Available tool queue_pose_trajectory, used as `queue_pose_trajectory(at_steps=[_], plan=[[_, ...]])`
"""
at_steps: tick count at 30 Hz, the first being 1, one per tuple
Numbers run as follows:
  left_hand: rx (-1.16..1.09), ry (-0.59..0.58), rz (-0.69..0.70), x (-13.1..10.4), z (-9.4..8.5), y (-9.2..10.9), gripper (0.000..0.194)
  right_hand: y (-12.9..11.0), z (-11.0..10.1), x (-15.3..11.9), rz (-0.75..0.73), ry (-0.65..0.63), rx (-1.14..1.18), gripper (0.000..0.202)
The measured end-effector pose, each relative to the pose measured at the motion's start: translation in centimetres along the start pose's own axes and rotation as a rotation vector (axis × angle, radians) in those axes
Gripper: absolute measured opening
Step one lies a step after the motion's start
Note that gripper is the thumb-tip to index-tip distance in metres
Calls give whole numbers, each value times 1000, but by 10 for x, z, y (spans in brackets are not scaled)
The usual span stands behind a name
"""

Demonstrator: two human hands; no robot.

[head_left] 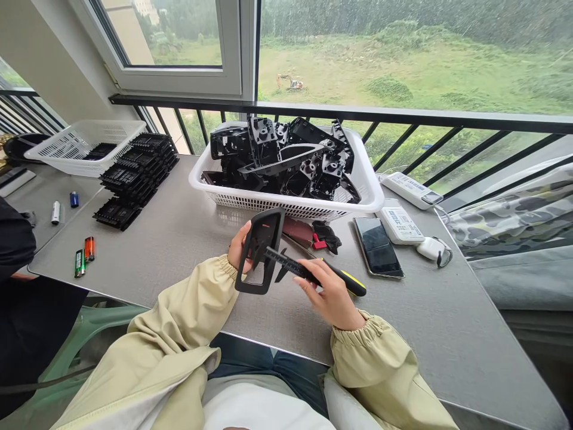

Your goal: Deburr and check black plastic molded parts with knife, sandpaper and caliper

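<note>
A black plastic frame stands tilted up above the near half of the table, in the person's left hand, whose fingers are closed on its left side. The right hand pinches a dark caliper between thumb and fingers, its jaw end turned towards the frame's right side and overlapping it; I cannot tell whether the two touch. Just beyond the right hand, partly covered by it, a black-and-yellow handle lies on the grey tabletop.

Behind the frame sits a white basket heaped with black plastic parts, some poking above the rim. In front of it lie a reddish-brown sheet and a crumpled black thing with a red piece beside it. Over to the right are a dark-screened phone, two white boxy devices and a small white case.

On the left, stacked black grid pieces lean near a second white basket, with four batteries nearer the edge. Another person's dark sleeve shows at the far left. Past the railing, an excavator stands on grass.
</note>
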State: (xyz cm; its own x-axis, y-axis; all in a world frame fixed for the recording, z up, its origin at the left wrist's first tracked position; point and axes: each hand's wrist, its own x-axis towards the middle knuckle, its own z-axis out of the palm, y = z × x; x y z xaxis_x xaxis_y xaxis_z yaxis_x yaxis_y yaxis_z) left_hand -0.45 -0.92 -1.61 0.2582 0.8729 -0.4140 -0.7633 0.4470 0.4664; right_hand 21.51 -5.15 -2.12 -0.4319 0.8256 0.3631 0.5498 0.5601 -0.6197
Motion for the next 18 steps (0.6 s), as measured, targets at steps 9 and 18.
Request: queue_pose_trajectory(at_steps=[9,18], plan=[[21,-26,-125,0,4,2,45,13,1,-2,112,107,-203,47],[69,-52,-159,6,-4,-1,40,14,4,-1,46,130,-210,47]])
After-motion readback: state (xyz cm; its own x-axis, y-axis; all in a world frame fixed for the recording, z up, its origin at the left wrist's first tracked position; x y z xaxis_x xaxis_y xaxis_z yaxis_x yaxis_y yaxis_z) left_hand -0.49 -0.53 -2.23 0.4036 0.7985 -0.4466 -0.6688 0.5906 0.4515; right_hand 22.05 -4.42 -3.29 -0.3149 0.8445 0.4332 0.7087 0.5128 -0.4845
